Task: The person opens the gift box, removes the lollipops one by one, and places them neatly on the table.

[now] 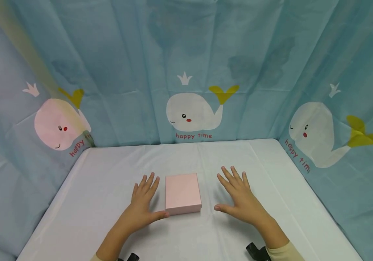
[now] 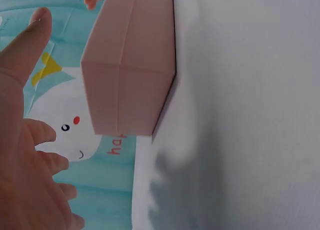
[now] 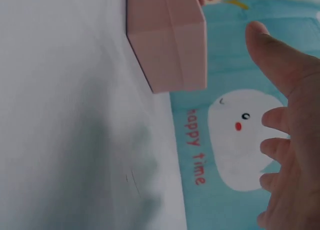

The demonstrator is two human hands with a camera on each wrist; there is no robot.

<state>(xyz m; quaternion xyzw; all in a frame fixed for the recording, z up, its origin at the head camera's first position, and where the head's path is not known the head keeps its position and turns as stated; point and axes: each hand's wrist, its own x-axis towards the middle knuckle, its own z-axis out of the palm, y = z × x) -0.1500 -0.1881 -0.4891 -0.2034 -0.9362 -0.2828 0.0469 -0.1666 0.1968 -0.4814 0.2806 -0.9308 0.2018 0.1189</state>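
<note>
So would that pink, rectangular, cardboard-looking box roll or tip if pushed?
The pink box probably won't roll: its sides are flat. Low and wide, it'd likely slide rather than tip. Straight, crisp edges suggest it's stiff.

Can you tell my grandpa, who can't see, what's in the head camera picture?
A pink box sits on a white table between a person's spread left hand and right hand. Behind and beside it, blue curtains show three cartoon whales.
</note>
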